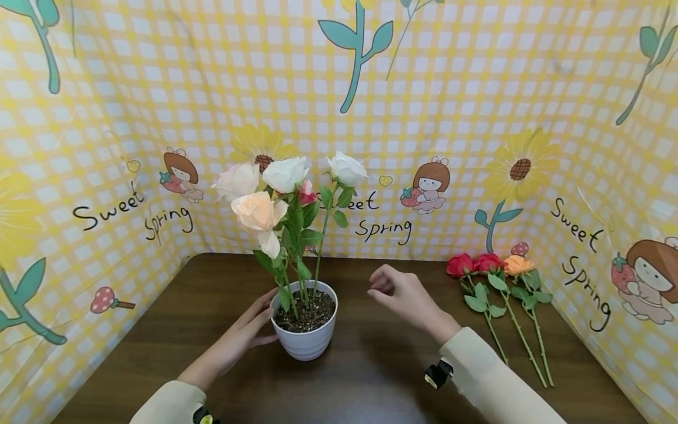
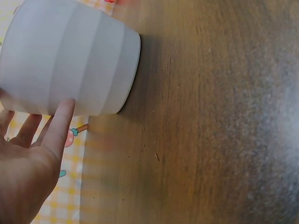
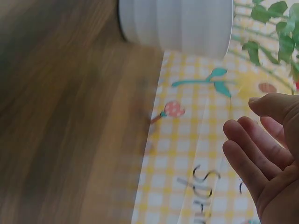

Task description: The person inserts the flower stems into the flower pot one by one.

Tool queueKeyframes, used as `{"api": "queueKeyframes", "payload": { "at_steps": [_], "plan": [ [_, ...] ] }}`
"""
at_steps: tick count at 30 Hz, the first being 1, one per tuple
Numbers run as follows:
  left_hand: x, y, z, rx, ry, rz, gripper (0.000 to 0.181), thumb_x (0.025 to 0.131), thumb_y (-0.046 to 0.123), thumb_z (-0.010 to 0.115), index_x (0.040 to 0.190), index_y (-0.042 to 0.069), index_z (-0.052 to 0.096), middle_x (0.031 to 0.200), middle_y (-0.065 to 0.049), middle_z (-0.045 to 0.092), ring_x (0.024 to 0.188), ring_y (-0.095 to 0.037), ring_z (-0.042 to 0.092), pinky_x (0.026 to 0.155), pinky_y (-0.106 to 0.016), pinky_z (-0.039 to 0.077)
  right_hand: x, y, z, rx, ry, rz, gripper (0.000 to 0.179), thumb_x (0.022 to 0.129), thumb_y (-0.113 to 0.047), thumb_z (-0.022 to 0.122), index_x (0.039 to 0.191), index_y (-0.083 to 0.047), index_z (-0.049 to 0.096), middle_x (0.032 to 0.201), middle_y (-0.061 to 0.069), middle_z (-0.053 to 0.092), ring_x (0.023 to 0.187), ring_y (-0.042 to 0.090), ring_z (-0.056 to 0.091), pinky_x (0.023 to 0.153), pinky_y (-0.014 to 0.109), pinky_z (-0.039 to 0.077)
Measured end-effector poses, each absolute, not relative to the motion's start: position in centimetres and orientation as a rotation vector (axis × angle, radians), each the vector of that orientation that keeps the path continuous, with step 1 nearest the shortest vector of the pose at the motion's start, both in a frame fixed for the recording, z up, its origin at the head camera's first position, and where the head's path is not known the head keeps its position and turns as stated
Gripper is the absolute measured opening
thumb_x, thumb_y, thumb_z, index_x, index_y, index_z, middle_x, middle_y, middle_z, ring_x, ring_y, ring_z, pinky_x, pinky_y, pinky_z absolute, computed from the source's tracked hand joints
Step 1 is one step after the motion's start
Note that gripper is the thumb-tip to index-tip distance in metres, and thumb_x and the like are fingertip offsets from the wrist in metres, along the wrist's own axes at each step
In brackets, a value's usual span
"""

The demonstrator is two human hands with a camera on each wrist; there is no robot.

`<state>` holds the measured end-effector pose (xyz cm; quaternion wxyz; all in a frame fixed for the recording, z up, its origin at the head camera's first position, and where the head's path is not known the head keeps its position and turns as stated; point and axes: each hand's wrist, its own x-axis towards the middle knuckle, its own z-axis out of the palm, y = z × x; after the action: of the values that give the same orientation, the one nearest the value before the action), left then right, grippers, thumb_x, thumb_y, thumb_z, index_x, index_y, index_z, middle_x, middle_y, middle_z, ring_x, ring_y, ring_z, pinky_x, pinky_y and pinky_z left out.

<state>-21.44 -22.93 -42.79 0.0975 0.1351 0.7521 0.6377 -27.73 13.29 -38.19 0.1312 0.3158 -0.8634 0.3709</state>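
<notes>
A white ribbed flowerpot (image 1: pixel 306 344) filled with dark soil (image 1: pixel 303 318) stands upright on the table. Upright in it are a peach rose (image 1: pixel 258 212), a pale pink rose (image 1: pixel 238 181), two white roses and a small pink bloom (image 1: pixel 307 192) partly hidden by leaves. My left hand (image 1: pixel 241 338) rests its fingers and thumb against the pot's left side; in the left wrist view the thumb (image 2: pixel 60 123) lies along the wall. To the right of the pot, apart from it, hovers my right hand (image 1: pixel 408 297), fingers loosely bent and holding nothing.
On the right side of the brown table (image 1: pixel 371 377) lie two red roses and an orange rose (image 1: pixel 518 265), stems pointing toward me. A yellow checked cloth (image 1: pixel 450 106) with printed flowers and figures encloses the back and both sides.
</notes>
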Motion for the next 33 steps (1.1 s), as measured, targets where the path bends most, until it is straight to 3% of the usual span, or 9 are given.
{"api": "queueKeyframes", "payload": {
  "at_steps": [17, 33],
  "plan": [
    [-21.5, -23.0, -42.9, 0.398, 2.220, 1.903, 0.057, 0.111, 0.033, 0.037, 0.161, 0.018, 0.016, 0.161, -0.022, 0.011, 0.145, -0.044, 0.019, 0.101, -0.049, 0.050, -27.7, 24.6, -41.4, 0.595, -2.589, 0.919, 0.015, 0.090, -0.014, 0.077, 0.099, -0.012, 0.065, 0.088, -0.006, 0.070, 0.076, 0.009, 0.067, 0.067, 0.030, 0.057],
    [-21.5, -23.0, -42.9, 0.400, 2.231, 1.901, 0.056, 0.111, 0.032, 0.036, 0.162, 0.017, 0.016, 0.161, -0.023, 0.012, 0.145, -0.044, 0.019, 0.101, -0.049, 0.050, -27.2, 33.0, -43.7, 0.253, -2.794, 0.879, 0.022, 0.094, -0.022, 0.072, 0.104, -0.003, 0.067, 0.094, 0.006, 0.071, 0.085, 0.027, 0.068, 0.064, 0.039, 0.055]
  ]
}}
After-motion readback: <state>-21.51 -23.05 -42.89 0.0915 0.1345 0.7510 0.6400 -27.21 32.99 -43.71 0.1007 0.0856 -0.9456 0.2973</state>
